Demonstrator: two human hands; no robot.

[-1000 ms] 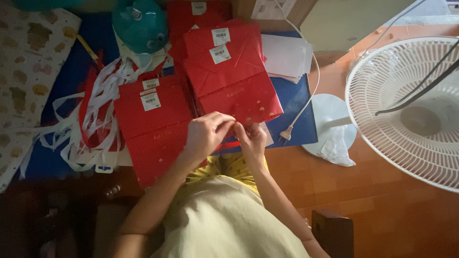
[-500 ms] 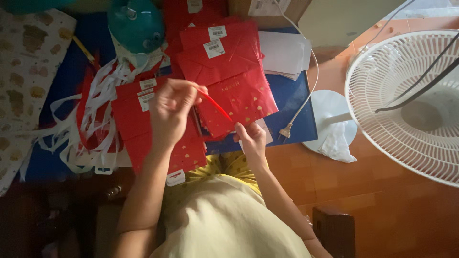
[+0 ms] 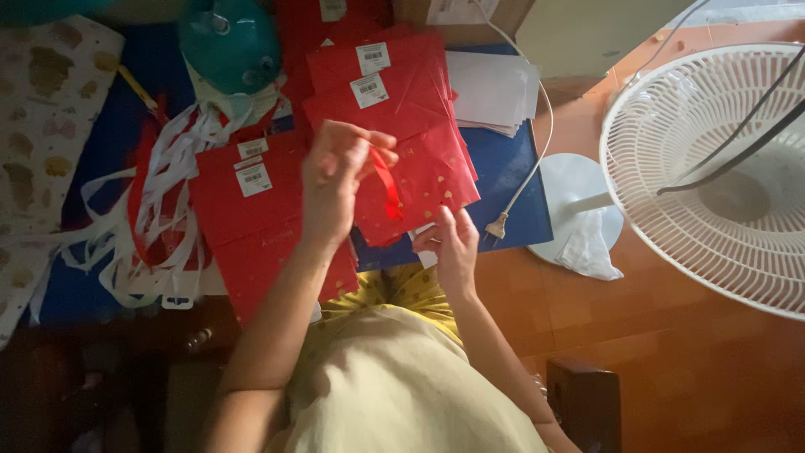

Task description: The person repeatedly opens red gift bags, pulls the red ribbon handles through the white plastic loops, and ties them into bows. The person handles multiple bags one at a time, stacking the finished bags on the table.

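Your left hand (image 3: 340,180) is raised, fingers pinched on a red ribbon (image 3: 387,184) that hangs down from it over the red paper bags (image 3: 411,126). Your right hand (image 3: 453,243) lies flat with fingers spread, pressing the lower edge of that stack, which sits on a blue mat (image 3: 511,193). A second red bag (image 3: 251,218) lies left of it, beside a tangle of white strips (image 3: 159,201). White fan (image 3: 713,168) stands at the right.

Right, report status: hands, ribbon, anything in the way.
Left hand raised, fingers pinching red ribbon. Right hand open, resting at the red paper bag edge. White power cord lies beside it.
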